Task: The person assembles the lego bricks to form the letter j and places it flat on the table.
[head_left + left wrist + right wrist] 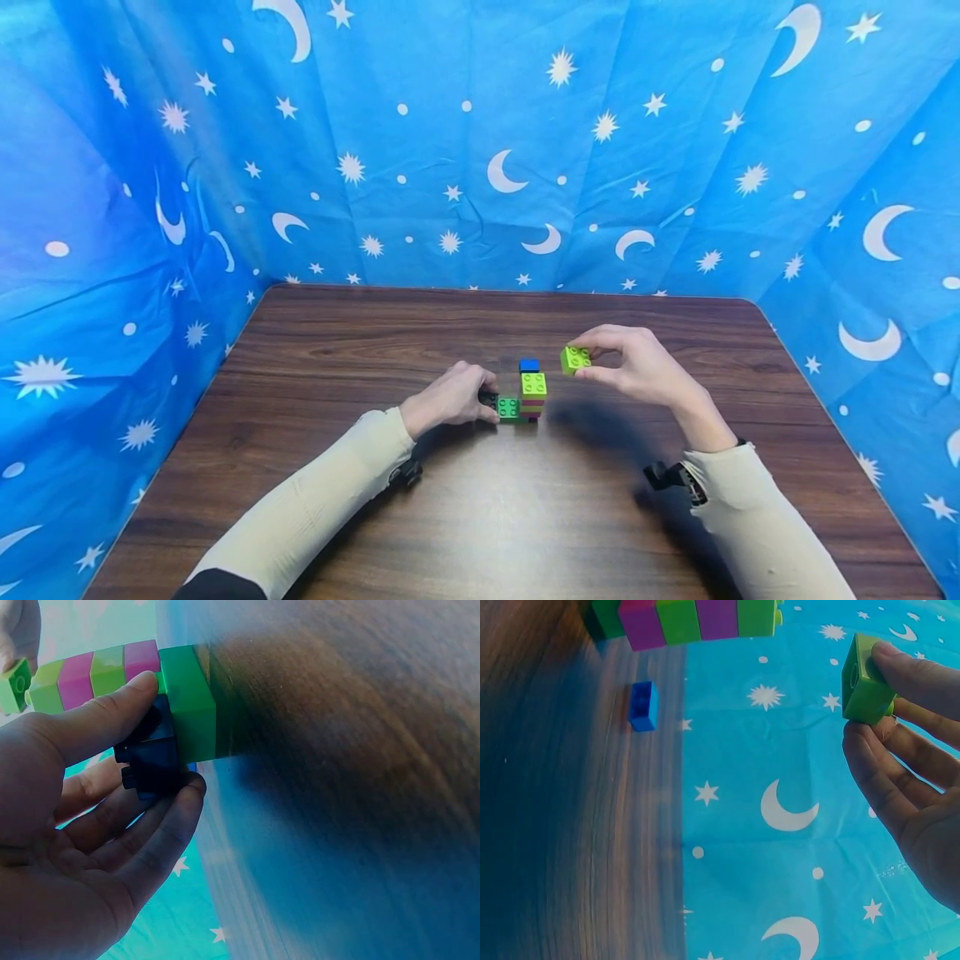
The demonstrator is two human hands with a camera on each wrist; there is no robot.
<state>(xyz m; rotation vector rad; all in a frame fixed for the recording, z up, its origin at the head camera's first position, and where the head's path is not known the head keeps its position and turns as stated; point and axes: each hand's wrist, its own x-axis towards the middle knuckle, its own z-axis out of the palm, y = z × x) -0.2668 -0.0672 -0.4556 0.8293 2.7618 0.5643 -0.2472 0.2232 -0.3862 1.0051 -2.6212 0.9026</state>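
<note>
My right hand (647, 368) pinches a lime green toy building brick (575, 360) between thumb and fingertips, raised off the table to the right of a stack. That stack (76, 680) alternates lime and magenta bricks and rises from one end of a green base brick (509, 407). Around a dark brick (150, 754) on the base's left end, my left hand (454, 395) curls its thumb and fingers, steadying the build at table level. In the right wrist view the held brick (864, 682) is tilted, its hollow underside facing the stack.
A small blue brick (643, 706) lies on the table just behind the stack. The brown wood-grain table (360, 333) ends at a blue curtain (480, 167) with moons and stars, which also runs along both sides.
</note>
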